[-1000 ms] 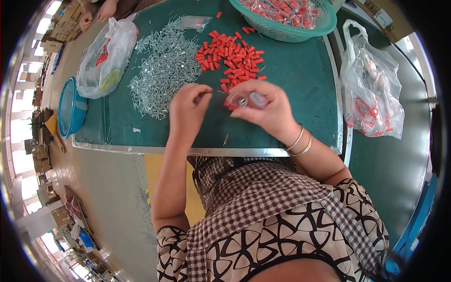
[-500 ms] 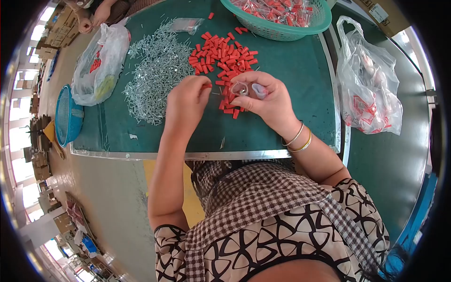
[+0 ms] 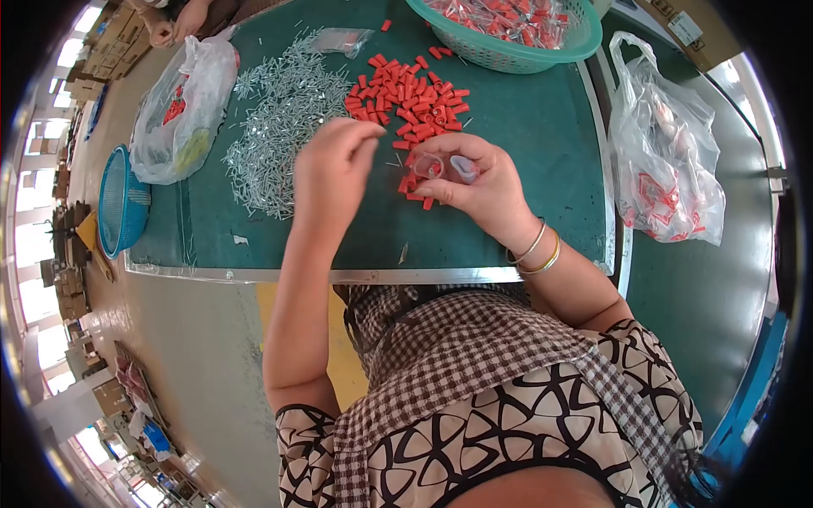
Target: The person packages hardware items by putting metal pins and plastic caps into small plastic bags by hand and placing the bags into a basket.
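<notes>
My right hand (image 3: 483,179) is closed around a small clear plastic bag (image 3: 464,169), whose round mouth faces left. Something red shows inside it, partly hidden by my fingers. My left hand (image 3: 333,161) hovers at the right edge of a heap of silver screws (image 3: 275,127), thumb and forefinger apart, with nothing visible between them. A pile of red plastic plugs (image 3: 415,100) lies between and beyond my hands, some of it hidden beneath the right one. A few single screws lie beside the plugs.
A green basket (image 3: 508,57) of filled bags stands at the far right of the table (image 3: 525,245). Plastic carrier bags (image 3: 182,114) lie left and right. A blue basket (image 3: 118,203) sits at the left edge. Another person's hands (image 3: 178,24) show at the upper left.
My left hand has drawn back left from the bag's mouth, toward the screws, and its fingers have parted. The right hand keeps the bag in nearly the same place.
</notes>
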A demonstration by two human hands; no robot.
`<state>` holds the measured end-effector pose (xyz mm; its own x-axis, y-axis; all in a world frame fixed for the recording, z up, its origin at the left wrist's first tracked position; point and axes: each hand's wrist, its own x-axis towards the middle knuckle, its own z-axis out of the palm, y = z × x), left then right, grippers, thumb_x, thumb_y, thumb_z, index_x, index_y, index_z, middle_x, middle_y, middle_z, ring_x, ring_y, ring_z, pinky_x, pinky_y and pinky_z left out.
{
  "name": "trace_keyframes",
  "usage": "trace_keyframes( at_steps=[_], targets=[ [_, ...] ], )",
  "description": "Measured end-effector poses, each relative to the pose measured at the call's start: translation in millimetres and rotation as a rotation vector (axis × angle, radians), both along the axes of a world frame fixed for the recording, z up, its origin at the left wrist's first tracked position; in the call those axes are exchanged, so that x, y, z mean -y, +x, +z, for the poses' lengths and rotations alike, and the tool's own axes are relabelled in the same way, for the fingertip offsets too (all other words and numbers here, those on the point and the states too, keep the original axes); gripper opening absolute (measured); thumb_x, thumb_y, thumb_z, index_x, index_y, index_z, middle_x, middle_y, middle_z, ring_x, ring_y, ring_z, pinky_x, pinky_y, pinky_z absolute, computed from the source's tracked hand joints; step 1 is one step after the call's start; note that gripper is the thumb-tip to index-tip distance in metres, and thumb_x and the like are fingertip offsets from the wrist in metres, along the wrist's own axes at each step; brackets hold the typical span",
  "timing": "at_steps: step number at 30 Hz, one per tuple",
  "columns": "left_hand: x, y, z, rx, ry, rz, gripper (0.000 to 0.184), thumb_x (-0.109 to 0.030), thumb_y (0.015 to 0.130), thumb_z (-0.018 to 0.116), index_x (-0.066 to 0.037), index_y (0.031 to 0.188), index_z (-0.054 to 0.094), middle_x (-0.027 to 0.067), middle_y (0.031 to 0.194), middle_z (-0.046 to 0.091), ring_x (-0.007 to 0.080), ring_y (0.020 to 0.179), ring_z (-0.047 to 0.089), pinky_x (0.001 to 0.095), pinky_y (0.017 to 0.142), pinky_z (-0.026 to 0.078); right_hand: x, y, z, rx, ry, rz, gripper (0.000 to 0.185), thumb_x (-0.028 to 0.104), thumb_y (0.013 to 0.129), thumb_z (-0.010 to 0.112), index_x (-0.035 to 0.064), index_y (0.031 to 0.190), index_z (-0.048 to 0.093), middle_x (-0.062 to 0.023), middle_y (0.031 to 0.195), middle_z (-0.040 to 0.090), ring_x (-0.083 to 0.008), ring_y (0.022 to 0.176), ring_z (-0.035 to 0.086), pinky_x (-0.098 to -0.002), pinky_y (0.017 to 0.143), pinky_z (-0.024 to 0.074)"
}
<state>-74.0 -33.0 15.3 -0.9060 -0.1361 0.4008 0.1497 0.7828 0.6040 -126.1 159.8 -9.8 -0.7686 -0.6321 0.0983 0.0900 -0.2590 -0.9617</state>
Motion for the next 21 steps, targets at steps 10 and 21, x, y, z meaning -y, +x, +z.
trace_keyframes(
  at_steps=[10,21],
  targets=[
    [-8,-29,-48,0.129,-0.341,-0.138,0.023,-0.006,0.078,0.064,-0.007,0.101,0.064,0.0106,0.089,0.061,0.0308,0.083,0.062,0.0409,0.073,0.052,-2,-7,-2,-0.059,-0.002,-0.028,0.027,0.001,0.081,0.076,-0.0016,0.105,0.065,-0.0040,0.096,0.066,-0.0096,0.086,0.062,-0.0250,0.079,0.0542],
    [-35,17,9,-0.148,0.598,0.030,0.021,0.003,0.078,0.070,-0.005,0.098,0.069,0.0087,0.086,0.068,0.0218,0.076,0.062,0.0304,0.069,0.051,-1,-4,0,-0.026,0.018,-0.025,0.033,0.003,0.079,0.077,-0.0012,0.109,0.065,-0.0038,0.095,0.067,-0.0084,0.086,0.062,-0.0230,0.071,0.0550]
  ],
)
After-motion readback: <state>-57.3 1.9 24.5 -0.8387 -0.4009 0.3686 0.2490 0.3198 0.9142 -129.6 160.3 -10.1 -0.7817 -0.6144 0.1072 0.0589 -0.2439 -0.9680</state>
